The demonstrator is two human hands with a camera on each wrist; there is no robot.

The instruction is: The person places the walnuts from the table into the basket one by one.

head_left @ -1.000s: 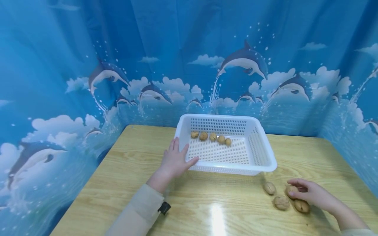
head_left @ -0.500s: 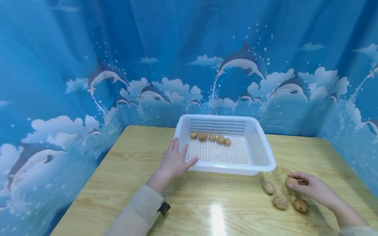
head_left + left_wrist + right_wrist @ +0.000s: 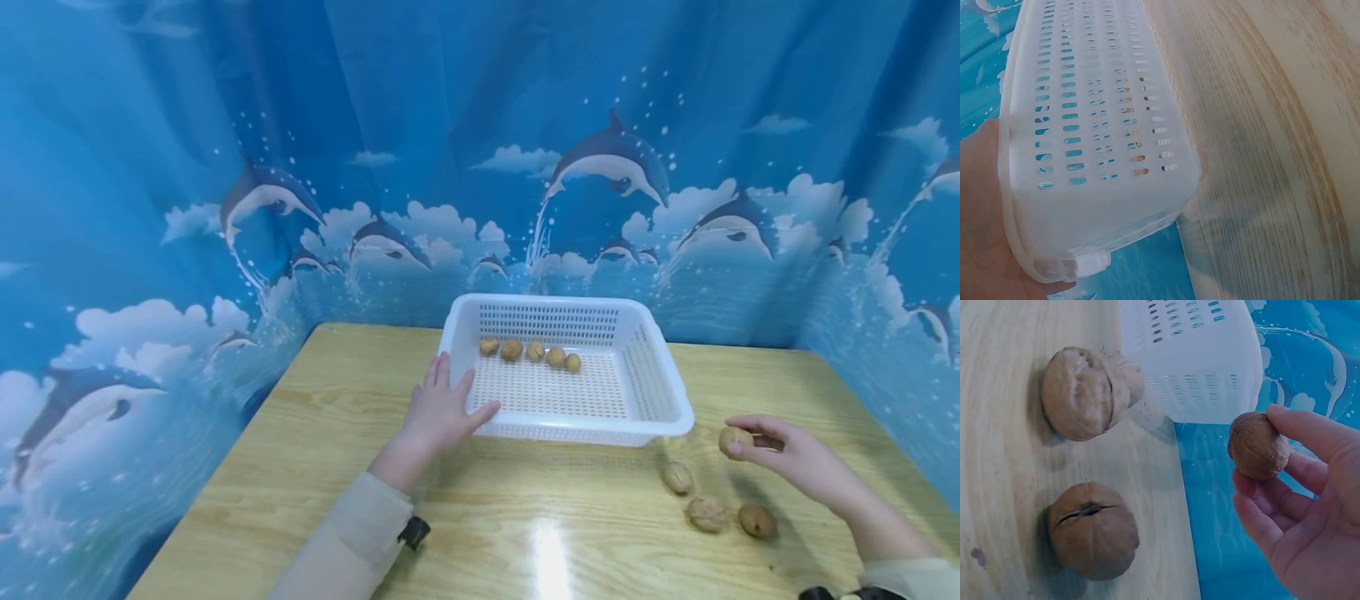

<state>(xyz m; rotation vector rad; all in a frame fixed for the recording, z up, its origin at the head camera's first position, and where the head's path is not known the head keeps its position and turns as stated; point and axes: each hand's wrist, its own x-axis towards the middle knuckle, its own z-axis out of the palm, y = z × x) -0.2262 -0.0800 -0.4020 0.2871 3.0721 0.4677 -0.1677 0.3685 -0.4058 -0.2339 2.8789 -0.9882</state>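
My right hand (image 3: 795,460) pinches a walnut (image 3: 1259,446) between thumb and fingertips, lifted above the table to the right of the basket. Below it on the wood lie three more walnuts: a pale one (image 3: 678,477), a rough one (image 3: 707,514) and a browner one (image 3: 757,521), whose cracked seam shows in the right wrist view. My left hand (image 3: 441,414) rests with spread, straight fingers on the near left corner of the white plastic basket (image 3: 660,427). Inside the basket, several walnuts (image 3: 512,350) sit in a row toward the back left.
A pale wooden table (image 3: 300,467) carries everything. Behind and at both sides hangs a blue curtain (image 3: 420,100) printed with dolphins, close to the table's far edge. Perforated basket walls (image 3: 1097,106) stand upright beside my left hand.
My right hand has picked up a walnut from beside the browner one and raised it slightly away from me. The left hand stays on the basket. The head view has shifted slightly.
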